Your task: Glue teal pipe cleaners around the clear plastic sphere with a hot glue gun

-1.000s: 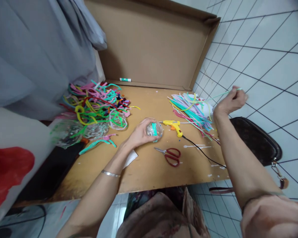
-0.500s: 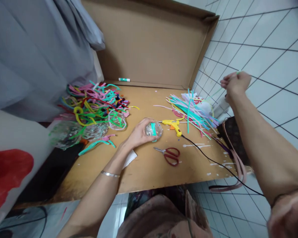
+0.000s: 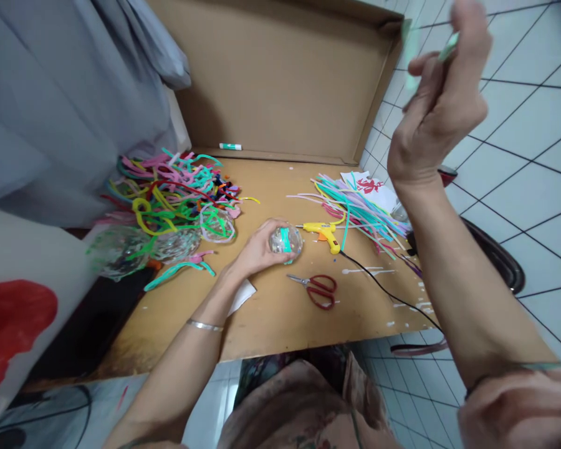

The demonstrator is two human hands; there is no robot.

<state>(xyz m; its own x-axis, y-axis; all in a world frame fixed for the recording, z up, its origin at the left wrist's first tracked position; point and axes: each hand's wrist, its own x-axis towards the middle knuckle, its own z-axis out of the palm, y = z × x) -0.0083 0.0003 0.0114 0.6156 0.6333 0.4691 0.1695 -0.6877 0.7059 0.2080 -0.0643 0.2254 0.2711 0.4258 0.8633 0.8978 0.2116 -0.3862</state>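
Observation:
My left hand (image 3: 257,249) rests on the cardboard work surface (image 3: 271,312) with its fingers wrapped round a clear plastic ball (image 3: 286,241) that has a teal strip on it. My right hand (image 3: 437,106) is raised high in front of the tiled wall, pinched shut on a pale green pipe cleaner (image 3: 414,40), which is blurred by motion. A bundle of straight pipe cleaners (image 3: 355,209) lies on the right side of the surface, below the raised hand. A yellow glue gun (image 3: 325,234) lies just right of the ball.
Red-handled scissors (image 3: 318,289) lie in front of the glue gun, whose black cord (image 3: 383,290) runs off the right edge. A heap of bent coloured pipe cleaners (image 3: 172,193) and clear balls (image 3: 168,243) fills the left. An upright cardboard wall (image 3: 280,81) stands behind. A dark bag (image 3: 495,259) sits on the floor at right.
My right hand has lifted up and toward me, drawing the pale green pipe cleaner out of the bundle. The left hand and the ball have stayed in place.

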